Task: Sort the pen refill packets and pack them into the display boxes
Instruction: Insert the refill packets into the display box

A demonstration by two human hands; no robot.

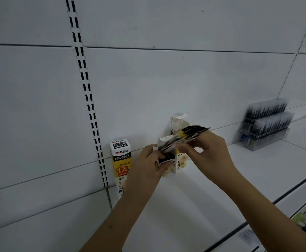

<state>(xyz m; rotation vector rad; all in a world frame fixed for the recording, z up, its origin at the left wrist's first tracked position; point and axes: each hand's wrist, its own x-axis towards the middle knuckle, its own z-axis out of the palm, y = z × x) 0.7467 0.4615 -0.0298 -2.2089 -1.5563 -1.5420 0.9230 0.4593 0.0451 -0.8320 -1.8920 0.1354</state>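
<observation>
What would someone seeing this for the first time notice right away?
Mid-frame, the left hand steadies an open display box while the right hand feeds a fan of refill packets into its top. A closed yellow-and-white box stands left of them on the white shelf, and a clear rack of dark pens sits far right.

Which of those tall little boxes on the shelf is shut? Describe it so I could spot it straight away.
Start at the slotted metal strip running down the white back wall. At its foot, on the white shelf, stands a tall closed box with a yellow band reading 1元. Unlike the open boxes to its right, its top is shut and no hand touches it.
</observation>
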